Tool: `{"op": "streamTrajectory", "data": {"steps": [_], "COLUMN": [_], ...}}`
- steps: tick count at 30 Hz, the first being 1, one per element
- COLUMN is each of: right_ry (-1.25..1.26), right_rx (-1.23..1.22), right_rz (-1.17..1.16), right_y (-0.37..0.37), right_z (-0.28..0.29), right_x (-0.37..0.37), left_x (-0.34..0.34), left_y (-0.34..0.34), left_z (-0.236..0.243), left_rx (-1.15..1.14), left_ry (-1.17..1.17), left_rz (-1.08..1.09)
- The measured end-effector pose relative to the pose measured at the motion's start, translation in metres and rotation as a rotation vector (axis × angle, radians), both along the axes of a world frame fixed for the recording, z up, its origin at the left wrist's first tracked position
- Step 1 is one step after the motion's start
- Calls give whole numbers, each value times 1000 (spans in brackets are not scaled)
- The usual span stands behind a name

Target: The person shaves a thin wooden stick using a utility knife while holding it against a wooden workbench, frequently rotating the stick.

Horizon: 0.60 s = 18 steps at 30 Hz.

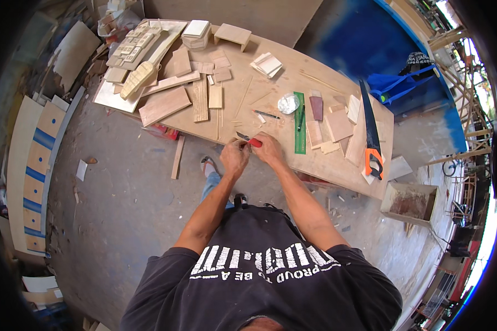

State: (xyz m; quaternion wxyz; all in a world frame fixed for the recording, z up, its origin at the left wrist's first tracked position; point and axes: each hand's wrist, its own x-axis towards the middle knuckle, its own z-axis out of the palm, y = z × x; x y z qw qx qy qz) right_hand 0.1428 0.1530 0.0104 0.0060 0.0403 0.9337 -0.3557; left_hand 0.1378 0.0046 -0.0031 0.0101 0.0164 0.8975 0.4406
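Note:
At the near edge of the wooden workbench (pixel 315 165), my right hand (pixel 269 150) is closed around the red handle of a knife (pixel 255 142). Its short metal blade points left, over the fingers of my left hand (pixel 234 158). Those fingers are pinched together, close beside the right hand; what they grip is too small and covered to make out. Just beyond the hands lie a pencil (pixel 266 113) and a small wood offcut (pixel 261 118). To their right are a green ruler (pixel 300 140) with a dark pen on it and a round white container (pixel 288 103).
A handsaw (pixel 371 129) with an orange handle lies at the bench's right end, beside several wood pieces (pixel 338 124). Boards and blocks (pixel 165 105) crowd the left end. A metal bin (pixel 410 201) stands on the floor at right. Wood scraps litter the concrete floor.

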Motion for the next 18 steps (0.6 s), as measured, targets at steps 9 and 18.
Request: {"op": "streamTrajectory", "data": {"steps": [9, 18], "right_ry": [-135, -81], "right_rx": [46, 56], "right_rz": [-72, -27], "right_y": [-2, 0], "right_z": [8, 3], "right_x": [-7, -5], "left_x": [8, 38], "left_y": [-1, -20], "left_z": [-7, -19], "left_rx": [84, 99], "left_ry": [-18, -91], "left_rz": [188, 217]}}
